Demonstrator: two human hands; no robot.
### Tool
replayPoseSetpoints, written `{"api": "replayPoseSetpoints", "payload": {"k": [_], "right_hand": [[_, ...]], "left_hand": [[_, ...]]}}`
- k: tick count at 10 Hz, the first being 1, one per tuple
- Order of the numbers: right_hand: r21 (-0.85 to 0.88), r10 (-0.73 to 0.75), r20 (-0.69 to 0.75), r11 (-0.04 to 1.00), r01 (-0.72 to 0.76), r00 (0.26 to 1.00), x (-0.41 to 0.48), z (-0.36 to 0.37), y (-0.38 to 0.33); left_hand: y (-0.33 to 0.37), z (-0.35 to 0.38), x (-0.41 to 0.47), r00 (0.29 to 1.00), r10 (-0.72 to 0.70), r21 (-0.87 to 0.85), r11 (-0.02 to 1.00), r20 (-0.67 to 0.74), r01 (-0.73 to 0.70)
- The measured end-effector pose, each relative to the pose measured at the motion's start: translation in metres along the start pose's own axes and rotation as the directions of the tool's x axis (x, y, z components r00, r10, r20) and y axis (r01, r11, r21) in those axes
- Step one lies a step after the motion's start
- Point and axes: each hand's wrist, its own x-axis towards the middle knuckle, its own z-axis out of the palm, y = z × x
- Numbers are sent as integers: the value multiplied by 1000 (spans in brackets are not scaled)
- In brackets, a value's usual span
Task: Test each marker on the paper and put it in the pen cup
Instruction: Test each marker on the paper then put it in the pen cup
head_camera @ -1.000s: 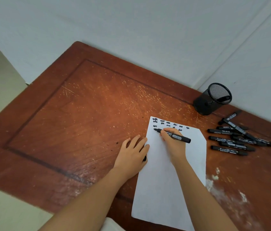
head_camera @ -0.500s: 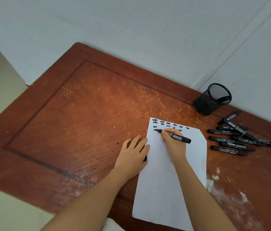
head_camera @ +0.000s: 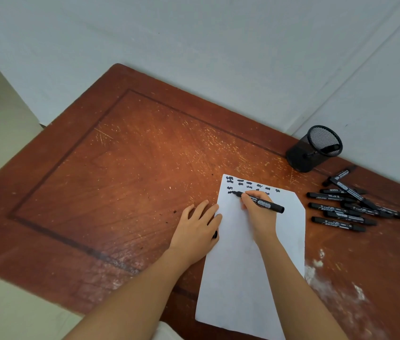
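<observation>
Change: the marker (head_camera: 265,204) tip has barely shifted in the last second. It is down at the left end of the lowest row of marks on the paper (head_camera: 240,278), with a fresh blot there.
Meaning: the marker is judged to be working; capping and cupping remain.
Right hand (head_camera: 259,217): fingers clamped round the marker barrel.
Left hand (head_camera: 194,229): fingers straight and spread, left of the writing fingers, pinning the paper edge.
Pen cup (head_camera: 312,150): beyond and right of the fingers, at the worktop (head_camera: 132,168) back edge.
Room: loose markers (head_camera: 336,209) lie right of the fingers, beside the route to the cup.

A scratched reddish-brown wooden bench (head_camera: 145,168) carries a white sheet of paper (head_camera: 243,278) toward its right front. A black mesh pen cup (head_camera: 299,158) stands behind it, and loose black markers (head_camera: 336,223) lie to the right of the paper.
</observation>
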Motion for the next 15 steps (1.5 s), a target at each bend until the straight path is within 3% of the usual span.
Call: {"api": "replayPoseSetpoints", "payload": {"k": [2,4,7,9,11,14,15], "right_hand": [[27,7,-3,1000,-7,1000,-2,-3,-3],[174,67,-86,983,-52,994,-12,-14,-4],[191,5,-86,982,11,996,-50,-43,-2],[220,-71,-8,973,71,997,-83,-59,-5],[154,-195,-24,968,197,980,-119,-77,-24],[56,-339,53,940,336,939,-158,-84,-54],[37,-364,52,931,363,930,-164,-86,-59]], "left_hand": [[-1,2,0,1000,2,2,1000,-3,-2],[-1,4,0,1000,21,-11,1000,-4,-21],[1,-10,1,995,10,-97,995,98,-1],[-1,-22,-2,995,-99,-188,978,-10,95],[14,-52,-13,939,-335,-527,787,73,322],[42,-98,-6,950,-233,-732,607,206,308],[50,-107,-6,966,-175,-730,633,188,257]]}}
